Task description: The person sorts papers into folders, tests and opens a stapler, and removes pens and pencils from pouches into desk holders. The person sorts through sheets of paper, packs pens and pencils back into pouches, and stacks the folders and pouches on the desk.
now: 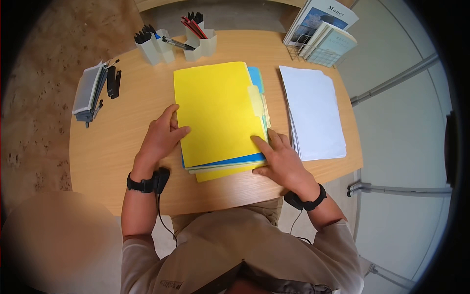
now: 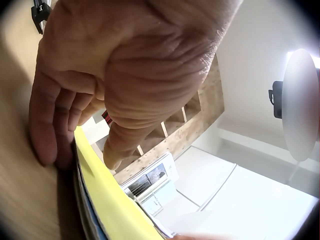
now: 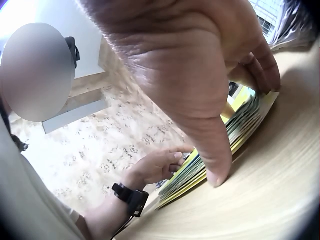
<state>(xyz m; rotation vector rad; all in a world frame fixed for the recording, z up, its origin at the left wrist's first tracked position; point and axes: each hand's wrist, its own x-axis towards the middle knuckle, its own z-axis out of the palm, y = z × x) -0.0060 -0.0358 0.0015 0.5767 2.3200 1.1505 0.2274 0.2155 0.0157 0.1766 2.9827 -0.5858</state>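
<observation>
A stack of file folders (image 1: 215,112) lies on the desk, a yellow one on top and blue, green and more yellow edges beneath; tabs stick out on its right. My left hand (image 1: 160,133) is at the stack's left edge, its fingers (image 2: 47,125) down beside the edge and its thumb over the top sheet. At the near right corner, my right hand (image 1: 283,159) lays its index finger on the top folder. Its thumb (image 3: 216,160) stands against the near edge, while other fingers touch the right edge.
A pile of white paper (image 1: 313,112) lies right of the folders. Book rack (image 1: 320,46) stands at back right, pen holders (image 1: 155,49) at the back. Left are a black stapler (image 1: 113,82) and an upright bundle of pouches (image 1: 89,90). The desk (image 1: 122,147) has a curved edge.
</observation>
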